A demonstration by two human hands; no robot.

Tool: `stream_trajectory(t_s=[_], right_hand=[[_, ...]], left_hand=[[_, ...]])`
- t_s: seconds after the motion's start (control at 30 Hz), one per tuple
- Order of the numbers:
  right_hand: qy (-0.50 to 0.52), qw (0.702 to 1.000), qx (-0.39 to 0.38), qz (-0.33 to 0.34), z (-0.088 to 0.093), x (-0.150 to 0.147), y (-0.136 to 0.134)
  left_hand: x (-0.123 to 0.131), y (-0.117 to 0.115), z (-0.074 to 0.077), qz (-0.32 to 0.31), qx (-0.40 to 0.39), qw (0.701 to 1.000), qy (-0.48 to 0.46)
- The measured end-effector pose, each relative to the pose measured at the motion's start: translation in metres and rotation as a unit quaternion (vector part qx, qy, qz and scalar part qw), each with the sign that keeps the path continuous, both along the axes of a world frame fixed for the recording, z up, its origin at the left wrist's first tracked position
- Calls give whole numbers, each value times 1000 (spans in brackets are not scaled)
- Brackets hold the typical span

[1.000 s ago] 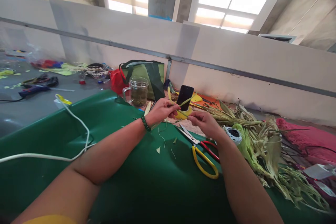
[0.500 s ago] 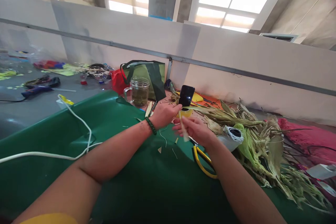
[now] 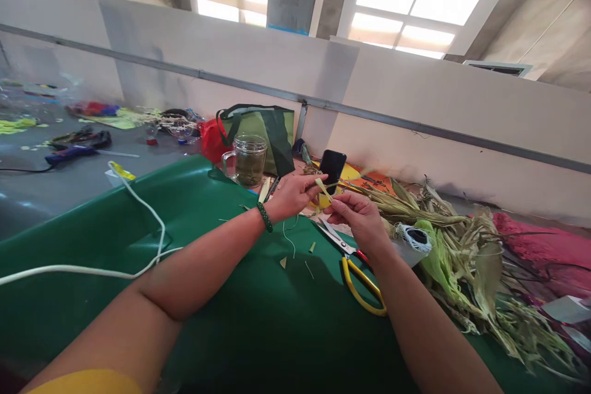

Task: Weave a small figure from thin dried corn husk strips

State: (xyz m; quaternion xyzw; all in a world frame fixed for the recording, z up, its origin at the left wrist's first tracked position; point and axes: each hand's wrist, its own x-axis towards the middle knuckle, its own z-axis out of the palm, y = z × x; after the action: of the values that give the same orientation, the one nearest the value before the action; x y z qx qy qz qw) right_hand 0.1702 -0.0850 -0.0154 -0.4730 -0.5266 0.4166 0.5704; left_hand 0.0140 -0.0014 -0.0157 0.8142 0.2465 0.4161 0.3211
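Over the green sheet (image 3: 277,320), my left hand (image 3: 292,196) has its fingers closed on a pale strip of corn husk (image 3: 324,189). My right hand (image 3: 364,217) pinches the strip's other end, so the strip runs between both hands. Below the right hand lie scissors (image 3: 364,289) with yellow handles, blades pointing away, and a bit of red beside them. A phone (image 3: 333,166) stands propped just behind the hands. Small husk scraps (image 3: 283,263) and a thin white thread (image 3: 290,239) lie on the sheet.
Dried and green corn husks (image 3: 466,252) heap on the right, beside a white thread spool (image 3: 413,239). A glass mug (image 3: 249,163) stands before a green bag (image 3: 277,129). A white cable (image 3: 69,272) crosses the left. Pink cloth (image 3: 535,246) lies far right.
My right hand has moved up and away from the scissors, uncovering their blades. The husk strip that hung down now slants between both hands.
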Motion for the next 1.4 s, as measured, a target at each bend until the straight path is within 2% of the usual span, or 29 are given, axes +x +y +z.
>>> stream_trajectory(t_s=[0.07, 0.13, 0.2, 0.3, 0.37, 0.4, 0.47, 0.53, 0.6, 0.77, 0.97, 1.13, 1.2, 1.33, 1.4], right_hand=[[-4, 1000, 8, -15, 0, -2, 0], [-15, 999, 19, -31, -1, -4, 0], [-37, 997, 38, -48, -3, -6, -2], [-105, 987, 92, -75, -8, -11, -6], [-169, 971, 138, -103, -13, -12, -8], [-198, 960, 158, -119, -15, -13, -8], [-242, 942, 182, -146, -19, -12, -7], [-266, 932, 186, -164, -21, -10, -5], [-288, 922, 186, -179, -21, -8, -3], [-336, 896, 207, -203, -18, -6, -2], [-372, 873, 232, -215, -18, -5, -1], [-408, 855, 242, -211, -19, -3, -1], [-455, 823, 264, -215, -19, -1, -2], [-560, 703, 349, -267, -16, -4, -5], [-595, 655, 392, -252, -14, -9, -8]], left_hand=[[5, -4, -2, -74, -74, 994, -13], [7, -7, -4, -102, -121, 987, -21], [8, -7, -6, -56, -103, 993, -23], [5, -4, -7, 53, -11, 998, -22], [4, -4, -6, 73, -4, 997, -36], [4, -4, -5, 56, -33, 997, -47], [6, -6, -4, -17, -132, 989, -71], [7, -10, -3, -94, -226, 965, -92], [9, -13, -3, -129, -279, 946, -106], [8, -20, 2, -146, -349, 916, -137], [7, -23, 4, -165, -352, 908, -154], [11, -21, 3, -160, -422, 869, -206], [12, -20, 3, -153, -448, 853, -218], [12, -17, 1, -138, -458, 845, -239], [12, -16, -2, -140, -453, 845, -247]])
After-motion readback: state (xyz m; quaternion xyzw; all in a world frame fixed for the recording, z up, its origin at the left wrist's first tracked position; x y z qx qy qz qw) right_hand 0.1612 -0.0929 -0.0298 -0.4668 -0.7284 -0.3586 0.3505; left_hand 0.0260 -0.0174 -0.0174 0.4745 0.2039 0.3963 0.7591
